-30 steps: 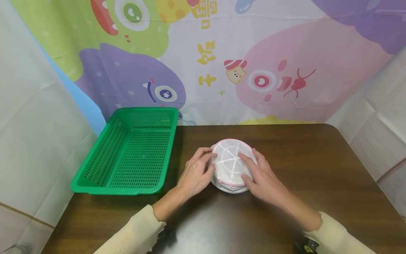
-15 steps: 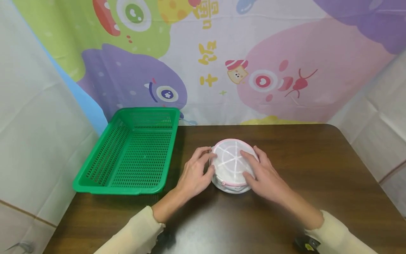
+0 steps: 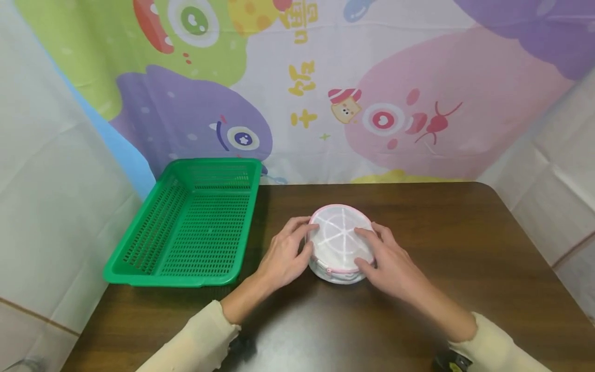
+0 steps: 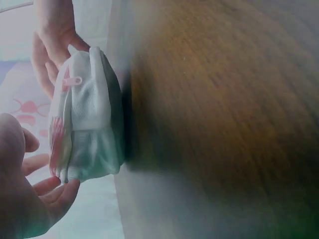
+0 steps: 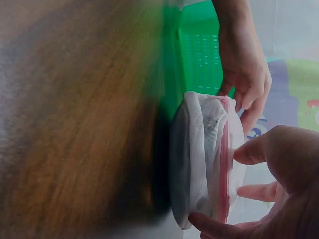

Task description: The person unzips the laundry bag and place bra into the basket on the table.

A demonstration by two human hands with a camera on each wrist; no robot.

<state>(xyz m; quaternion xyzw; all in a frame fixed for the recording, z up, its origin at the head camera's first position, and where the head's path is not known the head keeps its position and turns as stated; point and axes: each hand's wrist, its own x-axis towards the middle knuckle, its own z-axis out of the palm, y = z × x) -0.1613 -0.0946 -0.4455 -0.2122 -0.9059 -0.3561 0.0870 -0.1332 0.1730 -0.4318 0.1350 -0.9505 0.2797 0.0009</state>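
A round white mesh laundry bag (image 3: pixel 343 237) with a pink zip edge lies on the brown table between my two hands. Its zip pull (image 3: pixel 329 270) sits at the near side. My left hand (image 3: pixel 289 253) holds the bag's left side, fingertips on the edge and over the top rim. My right hand (image 3: pixel 389 258) grips the right side, index finger and thumb on the mesh top. Seen from the left wrist, the bag (image 4: pixel 92 114) shows a soft, thick side wall. From the right wrist, fingers touch both its top and side; the bag's underside is hidden.
A green perforated plastic basket (image 3: pixel 204 232) stands at the left of the wooden table (image 3: pixel 441 232); nothing shows inside it. Behind the table hangs a cartoon-print curtain (image 3: pixel 321 150). White panels stand at both sides.
The bag has turned slightly between my hands, its zip pull shifting a little to the right and its top spokes rotating. Both hands stay at its sides; the basket has not moved.
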